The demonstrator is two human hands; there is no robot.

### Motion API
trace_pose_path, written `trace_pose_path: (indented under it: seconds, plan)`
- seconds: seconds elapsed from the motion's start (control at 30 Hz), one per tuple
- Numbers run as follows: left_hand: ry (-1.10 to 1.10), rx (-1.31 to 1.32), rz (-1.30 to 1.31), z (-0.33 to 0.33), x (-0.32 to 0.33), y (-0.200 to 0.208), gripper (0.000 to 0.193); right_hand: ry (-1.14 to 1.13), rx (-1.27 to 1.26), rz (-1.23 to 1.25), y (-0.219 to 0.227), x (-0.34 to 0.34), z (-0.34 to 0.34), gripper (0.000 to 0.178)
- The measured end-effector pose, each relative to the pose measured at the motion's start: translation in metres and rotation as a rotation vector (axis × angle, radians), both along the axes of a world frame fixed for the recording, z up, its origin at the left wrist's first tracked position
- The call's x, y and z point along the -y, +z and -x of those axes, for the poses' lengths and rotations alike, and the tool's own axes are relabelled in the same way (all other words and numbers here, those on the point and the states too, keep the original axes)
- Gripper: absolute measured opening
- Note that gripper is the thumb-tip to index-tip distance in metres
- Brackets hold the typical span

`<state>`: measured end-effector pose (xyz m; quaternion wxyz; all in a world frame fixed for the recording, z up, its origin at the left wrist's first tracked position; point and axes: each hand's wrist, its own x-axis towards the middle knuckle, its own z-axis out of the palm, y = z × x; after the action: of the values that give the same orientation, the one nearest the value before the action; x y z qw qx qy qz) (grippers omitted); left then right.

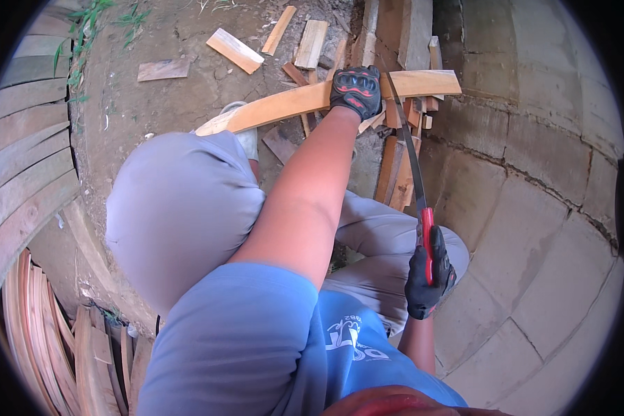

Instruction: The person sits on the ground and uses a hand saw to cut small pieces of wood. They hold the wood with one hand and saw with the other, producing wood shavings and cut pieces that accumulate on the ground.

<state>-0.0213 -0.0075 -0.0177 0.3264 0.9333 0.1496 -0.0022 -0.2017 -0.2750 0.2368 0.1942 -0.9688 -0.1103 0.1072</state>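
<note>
A long wooden board (277, 107) lies crosswise in front of me, its left end by my foot and its right part over a pile of wood pieces. On top of the board presses my left hand (357, 91), in a black glove with red trim, its fingers closed over the far edge. My right hand (428, 277), also gloved in black, grips the red handle of a hand saw (414, 166). The dark blade reaches away from me and crosses the board just right of my left hand. How deep the teeth sit in the wood I cannot tell.
Short wood offcuts (236, 50) are scattered on the dirt ground beyond the board. Under its right part, wood pieces (399, 173) are heaped beside a block wall (520, 208). Planks (35, 139) line the left side, and long wood strips (41, 333) lie at the lower left.
</note>
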Motion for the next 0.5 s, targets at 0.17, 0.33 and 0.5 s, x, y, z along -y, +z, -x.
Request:
trace_pose_path:
  seconds: [0.17, 0.33, 0.5]
  plan:
    - [-0.005, -0.005, -0.006, 0.001, -0.002, -0.004, 0.031, 0.161, 0.143, -0.011, -0.038, -0.069, -0.066, 0.045]
    - [-0.021, -0.057, 0.078, -0.002, 0.001, 0.005, 0.034, 0.161, 0.175, -0.106, -0.116, -0.142, -0.156, 0.044]
    - [-0.029, -0.044, 0.077, -0.003, 0.001, 0.002, 0.036, 0.121, 0.152, -0.096, -0.119, -0.140, -0.156, 0.043]
